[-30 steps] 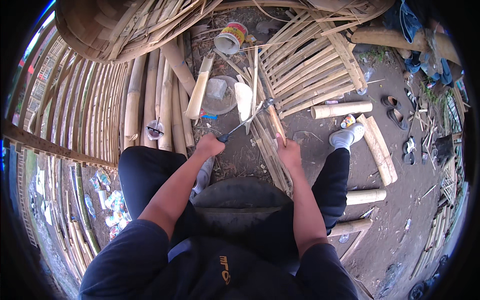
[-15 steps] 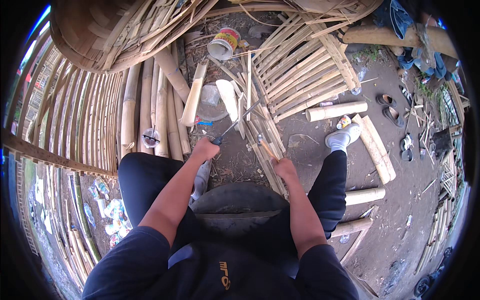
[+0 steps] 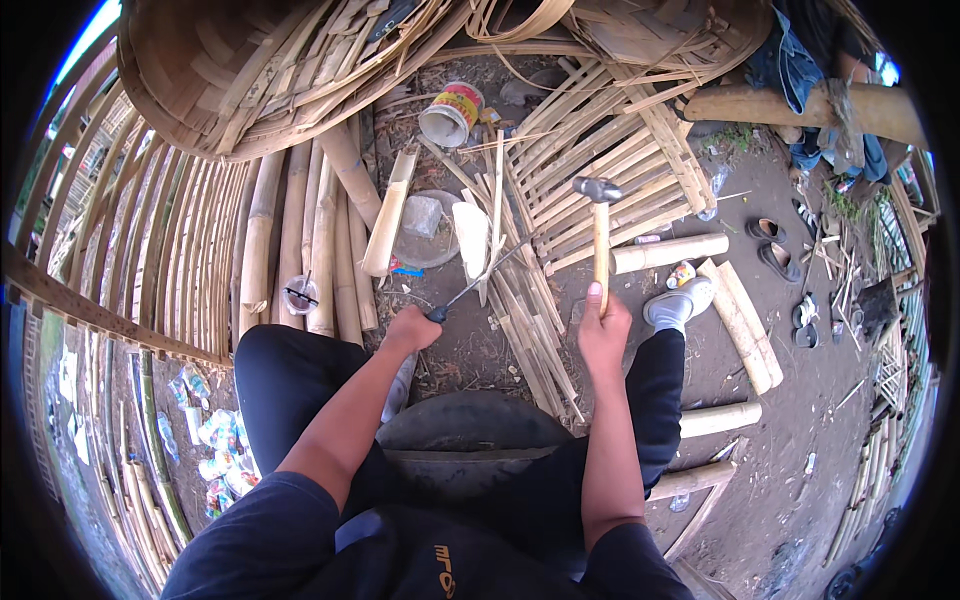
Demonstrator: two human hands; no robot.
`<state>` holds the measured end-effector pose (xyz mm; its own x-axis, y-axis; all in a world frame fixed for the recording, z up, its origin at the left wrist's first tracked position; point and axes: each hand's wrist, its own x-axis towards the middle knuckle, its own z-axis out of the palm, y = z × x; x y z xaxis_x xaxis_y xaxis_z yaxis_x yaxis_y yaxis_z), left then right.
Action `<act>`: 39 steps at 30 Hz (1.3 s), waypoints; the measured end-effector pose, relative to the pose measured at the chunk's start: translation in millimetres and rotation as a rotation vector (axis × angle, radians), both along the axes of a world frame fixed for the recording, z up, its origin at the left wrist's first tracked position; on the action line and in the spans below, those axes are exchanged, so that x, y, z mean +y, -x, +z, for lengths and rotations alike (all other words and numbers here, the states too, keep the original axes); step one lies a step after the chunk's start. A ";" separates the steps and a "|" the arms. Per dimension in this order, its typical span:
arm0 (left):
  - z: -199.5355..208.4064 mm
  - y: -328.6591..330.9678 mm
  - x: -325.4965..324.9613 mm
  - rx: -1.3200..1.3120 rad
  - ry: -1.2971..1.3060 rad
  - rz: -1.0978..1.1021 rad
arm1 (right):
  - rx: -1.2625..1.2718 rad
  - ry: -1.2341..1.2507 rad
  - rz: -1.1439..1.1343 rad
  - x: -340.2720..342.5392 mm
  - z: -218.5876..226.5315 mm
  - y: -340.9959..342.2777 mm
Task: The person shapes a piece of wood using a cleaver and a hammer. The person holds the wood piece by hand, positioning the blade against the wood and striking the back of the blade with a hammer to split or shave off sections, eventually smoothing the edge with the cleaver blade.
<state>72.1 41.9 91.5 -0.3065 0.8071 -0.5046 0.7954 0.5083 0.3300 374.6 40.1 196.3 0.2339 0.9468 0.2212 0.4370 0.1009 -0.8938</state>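
My left hand (image 3: pixel 410 330) is closed round the dark handle of a long-bladed knife (image 3: pixel 466 290), whose narrow blade slants up and to the right. The blade meets the lower end of a split bamboo piece (image 3: pixel 471 238) with a pale inner face; whether it cuts into the bamboo cannot be made out. Held up by my right hand (image 3: pixel 604 335) is a hammer (image 3: pixel 601 240), its wooden handle upright and its dark metal head (image 3: pixel 597 189) apart from the knife. My right thumb lies along the handle.
A slatted bamboo panel (image 3: pixel 610 150) lies ahead, with a bundle of strips (image 3: pixel 530 350) running towards me. Bamboo poles (image 3: pixel 290 220) stand at left beside a plastic cup (image 3: pixel 299 294). A bucket (image 3: pixel 450 115) and woven baskets (image 3: pixel 200 60) are at the far side. Sandals (image 3: pixel 778 262) lie right.
My right hand has swung the hammer upward and to the right, away from the knife. My left hand keeps its grip, nearly still. The view has shifted slightly.
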 end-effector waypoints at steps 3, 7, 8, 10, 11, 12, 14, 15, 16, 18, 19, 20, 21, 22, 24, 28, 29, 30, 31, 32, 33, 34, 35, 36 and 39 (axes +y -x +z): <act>-4.9 -0.8 0.2 0.011 -0.029 0.014 | 0.192 -0.307 0.025 7.4 -8.5 5.3; -2.1 -16.6 12.4 -0.030 0.039 -0.049 | -0.150 0.050 0.051 4.0 -131.9 15.0; -2.8 -19.8 12.0 -0.037 0.066 -0.064 | -0.237 0.174 0.053 -6.3 -162.1 12.4; -3.2 0.3 6.3 -0.087 0.056 0.008 | -0.387 0.361 0.066 0.9 -189.8 19.1; -4.8 12.6 1.7 -0.112 0.059 0.051 | -0.351 0.371 0.058 3.8 -185.7 24.5; 0.7 15.3 1.2 -0.101 0.113 0.013 | -0.326 0.389 0.048 5.8 -172.3 22.6; 7.0 12.3 3.1 -0.045 0.108 -0.018 | -0.282 0.383 0.044 10.4 -140.2 16.9; 4.2 6.4 1.5 -0.026 0.113 -0.037 | -0.251 0.385 0.052 10.8 -126.6 13.7; 0.7 1.1 -0.5 -0.004 0.080 -0.043 | -0.220 0.384 0.066 13.9 -114.7 12.4; -4.6 -5.4 -2.5 0.044 0.004 -0.050 | -0.211 0.371 0.085 17.5 -107.9 14.5; -11.4 -4.9 -4.2 0.036 0.004 -0.033 | -0.234 0.366 0.091 16.7 -106.4 19.3; -16.1 -4.2 -3.0 0.032 -0.003 -0.022 | -0.251 0.355 0.091 15.8 -106.4 22.4; -20.4 -2.4 -2.5 0.028 -0.009 -0.010 | -0.254 0.366 0.112 14.5 -111.6 24.1; -24.3 0.2 -2.0 0.024 0.006 -0.006 | -0.256 0.376 0.134 13.3 -119.2 26.8; -20.4 -8.2 2.3 0.007 0.038 -0.011 | -0.265 0.378 0.143 12.1 -127.4 25.1; -3.2 -26.4 1.6 0.019 0.003 -0.010 | -0.290 0.288 0.094 12.8 -119.1 19.8; -0.3 -24.7 -1.6 0.021 -0.008 0.003 | -0.294 0.249 0.083 13.1 -104.5 22.6; 0.0 -20.3 -5.4 0.025 -0.016 0.023 | -0.215 0.159 0.080 11.0 -80.8 28.1; -4.3 -13.0 -8.5 0.031 -0.016 0.034 | -0.134 0.068 0.081 8.4 -50.0 35.3; -8.1 -13.0 -8.4 0.032 -0.016 0.028 | -0.058 -0.022 0.064 7.2 -33.4 34.8; -11.8 -11.6 -8.3 0.034 -0.016 0.026 | 0.081 -0.175 0.060 11.0 -34.8 35.3; -15.2 -9.0 -5.8 0.029 -0.003 0.023 | 0.222 -0.326 0.058 16.7 -41.4 36.8; -15.2 -12.2 -1.6 0.019 0.015 0.009 | 0.358 -0.473 0.045 18.6 -53.3 33.6; -14.4 -23.7 2.9 0.004 0.030 -0.023 | 0.475 -0.400 0.135 18.6 -100.6 18.7; -2.3 -25.8 3.5 0.007 0.049 -0.043 | -0.434 0.353 0.132 5.4 -134.2 26.8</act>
<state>97.9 45.4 89.1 -0.2758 0.7937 -0.5421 0.8189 0.4894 0.2999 347.8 45.6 62.1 0.0666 0.9957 -0.0644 0.7751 -0.0923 -0.6251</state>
